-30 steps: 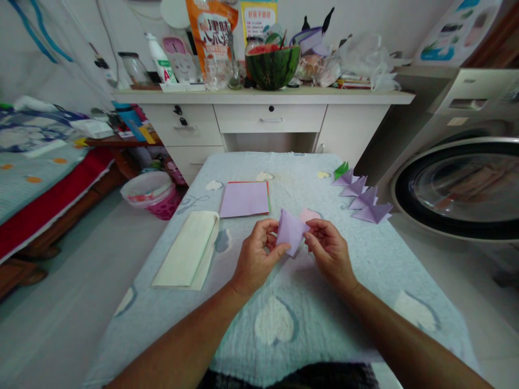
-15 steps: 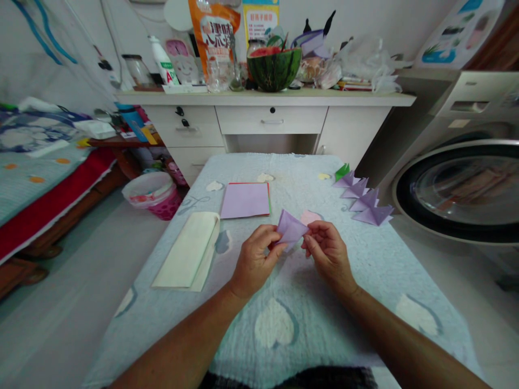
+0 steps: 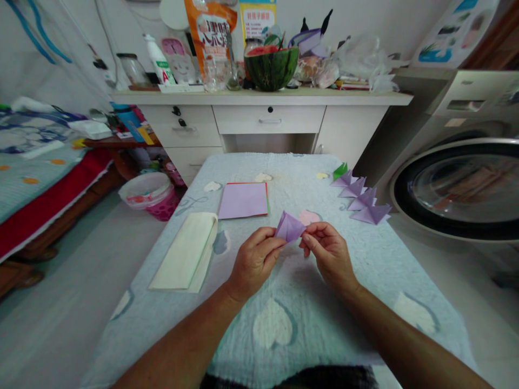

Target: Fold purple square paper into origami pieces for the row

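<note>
Between my two hands, above the middle of the table, is a small folded piece of purple paper (image 3: 290,227) with creased, pointed edges. My left hand (image 3: 256,260) pinches its left side between thumb and fingers. The fingertips of my right hand (image 3: 326,249) are closed on its right corner. Behind my left hand lies a stack of square paper sheets (image 3: 244,201), purple on top with red and green edges showing. Several folded purple paper pieces (image 3: 370,209) stand in a row at the right, with a green folded piece (image 3: 339,171) at the far end.
A folded cream paper or cloth (image 3: 184,254) lies at the left of the cloth-covered table (image 3: 340,329). Beyond stands a white cabinet (image 3: 270,119) with a cut watermelon (image 3: 272,70) on top. A pink bin (image 3: 162,204) is left, a washing machine (image 3: 458,183) right.
The purple paper has turned slightly in my fingers, and its lower point no longer shows below. Both hands keep their grip. The whole view has shifted a little.
</note>
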Action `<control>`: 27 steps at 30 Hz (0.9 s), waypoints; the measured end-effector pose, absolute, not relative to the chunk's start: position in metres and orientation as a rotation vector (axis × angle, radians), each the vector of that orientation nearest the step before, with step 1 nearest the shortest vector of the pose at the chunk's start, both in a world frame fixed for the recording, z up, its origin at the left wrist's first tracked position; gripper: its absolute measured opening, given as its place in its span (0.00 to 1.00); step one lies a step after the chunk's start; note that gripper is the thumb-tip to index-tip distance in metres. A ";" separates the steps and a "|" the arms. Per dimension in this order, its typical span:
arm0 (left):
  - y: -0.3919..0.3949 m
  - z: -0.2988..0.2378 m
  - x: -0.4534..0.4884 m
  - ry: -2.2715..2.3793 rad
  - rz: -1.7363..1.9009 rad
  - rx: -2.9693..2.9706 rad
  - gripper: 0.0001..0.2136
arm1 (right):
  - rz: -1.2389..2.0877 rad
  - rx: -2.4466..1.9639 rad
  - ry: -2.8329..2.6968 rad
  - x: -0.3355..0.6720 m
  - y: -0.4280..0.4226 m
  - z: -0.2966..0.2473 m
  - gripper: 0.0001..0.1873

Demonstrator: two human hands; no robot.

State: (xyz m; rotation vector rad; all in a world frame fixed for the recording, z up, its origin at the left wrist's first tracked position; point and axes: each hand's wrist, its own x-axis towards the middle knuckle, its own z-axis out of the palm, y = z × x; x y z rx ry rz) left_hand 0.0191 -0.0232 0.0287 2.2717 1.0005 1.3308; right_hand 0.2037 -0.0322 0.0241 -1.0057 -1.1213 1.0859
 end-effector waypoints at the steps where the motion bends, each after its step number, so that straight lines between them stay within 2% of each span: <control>1: -0.023 0.029 0.019 1.000 1.334 2.276 0.07 | 1.080 -0.998 -1.130 0.204 -0.033 0.024 0.08; 9: -0.022 0.025 0.017 0.983 1.360 2.286 0.11 | 1.048 -0.959 -1.243 0.205 -0.034 0.020 0.07; 17: -0.022 0.027 0.018 1.011 1.357 2.282 0.07 | 1.029 -0.921 -1.318 0.206 -0.037 0.017 0.09; 27: -0.022 0.025 0.014 0.977 1.254 2.386 0.15 | 0.971 -0.929 -1.352 0.205 -0.039 0.016 0.13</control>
